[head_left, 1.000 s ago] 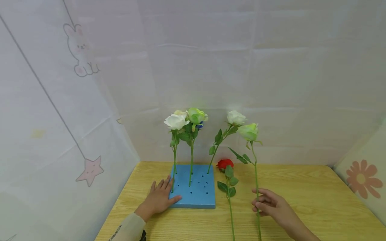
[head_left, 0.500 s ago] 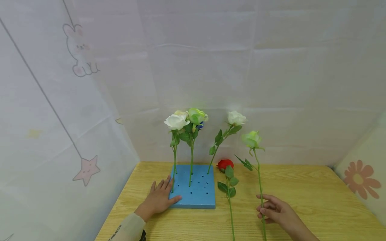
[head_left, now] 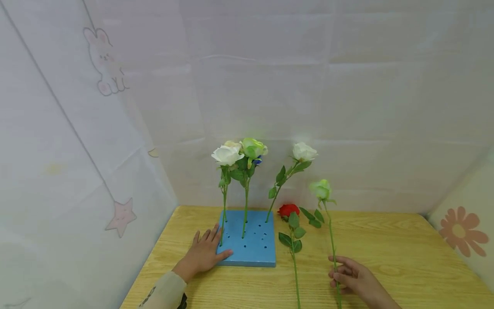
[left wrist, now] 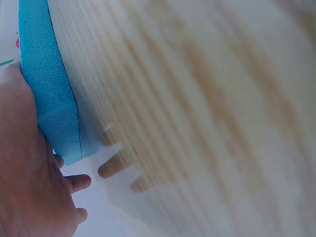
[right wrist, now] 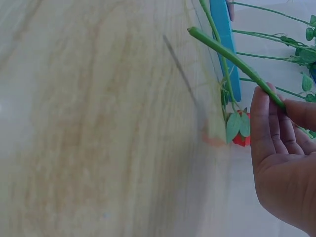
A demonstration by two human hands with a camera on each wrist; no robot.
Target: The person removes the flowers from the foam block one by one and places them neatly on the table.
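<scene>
My left hand (head_left: 202, 254) rests with spread fingers on the left edge of a blue foam board (head_left: 252, 257) with small holes. In the left wrist view the hand lies against the side of the foam. Several artificial roses stand in the board, among them a white rose (head_left: 227, 155), a green rose (head_left: 253, 148) and a leaning white rose (head_left: 304, 151). My right hand (head_left: 354, 277) pinches the stem of another pale green rose (head_left: 321, 189), right of the board. In the right wrist view the stem's cut end (right wrist: 197, 33) sticks out past the fingers, over the table.
A red rose (head_left: 288, 210) lies on the wooden table (head_left: 401, 249) between the board and my right hand, its stem toward me. A pale cloth wall (head_left: 247, 98) rises behind the table, with printed cloth at both sides.
The pale green rose in my right hand has sunk lower and moved slightly right, its head dropping toward the table. My left hand stays on the board.
</scene>
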